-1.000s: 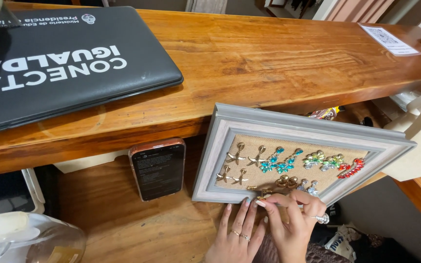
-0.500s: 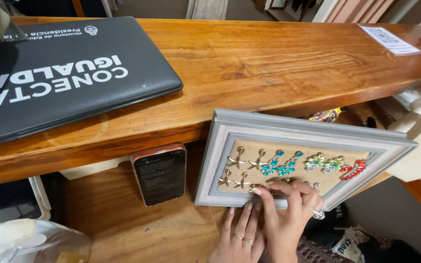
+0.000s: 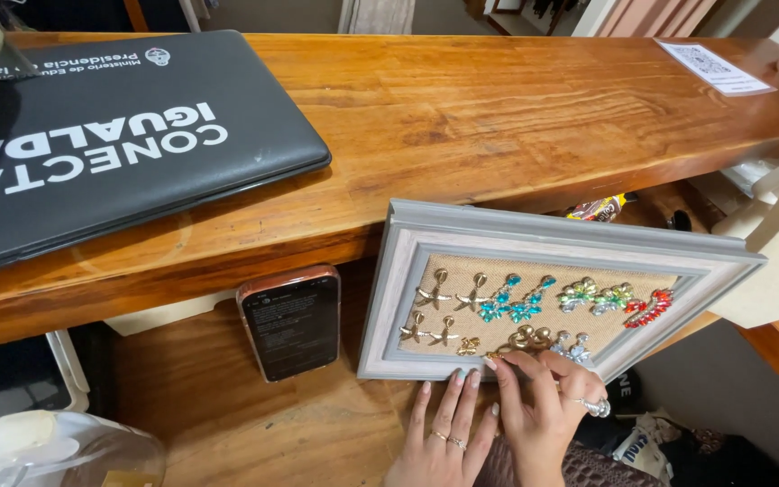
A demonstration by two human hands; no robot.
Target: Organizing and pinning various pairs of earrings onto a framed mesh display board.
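Grey-framed board [image 3: 534, 236] lined with burlap, leaning against the wooden counter [image 3: 498, 117] at our 1 o'clock, carries starfish, teal, pastel and red earrings [image 3: 520, 302] pinned in rows. Our left hand [image 3: 444, 437] lies flat under its lower edge, fingers spread and holding nothing, while our right hand [image 3: 547, 406], just to its 3 o'clock, pinches with curled fingertips at a gold earring [image 3: 525, 341] on the bottom row; how firm the grip is we cannot tell. At 10 o'clock a phone [image 3: 292, 320] leans on the counter, a closed laptop [image 3: 110, 135] above.
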